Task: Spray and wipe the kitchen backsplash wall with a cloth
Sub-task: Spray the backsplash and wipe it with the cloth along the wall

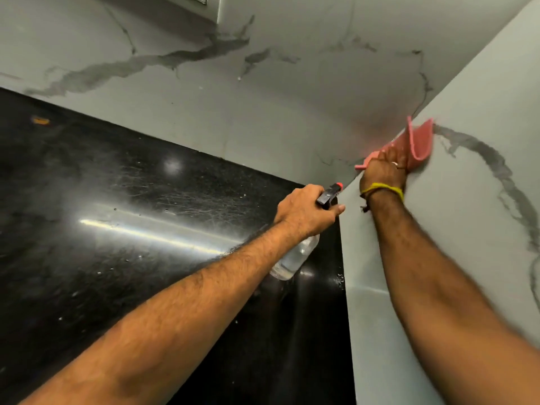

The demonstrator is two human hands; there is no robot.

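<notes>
1. Head view, nearest first: two bare forearms reach forward from the bottom edge, one from the lower left and one from the lower right.
2. One black polished counter [102,229] fills the left and centre. It shows scratches, specks and a bright streak of reflected light, and one small orange mark lies near its far left edge.
3. One left hand [304,213] is held above the counter's right edge, fingers wrapped tight around the neck of one spray bottle [295,255].
4. This single clear bottle hangs tilted below the fist, its base towards the counter. Its dark trigger head with a red nozzle tip points at the inner corner where the two walls meet.
5. One right hand [384,171] is pressed flat against the right-hand backsplash wall [467,229], pinning one pink cloth [415,144] to the tile. One ring shows on a finger, and one yellow thread band [385,190] circles the wrist.
6. That cloth sits just beside the inner corner, above the counter's far right corner, with its upper edge curling away from the tile.
7. Farthest off, two marble-look grey-veined wall faces meet at that corner; the back wall [263,97] runs along the counter's far edge.
</notes>
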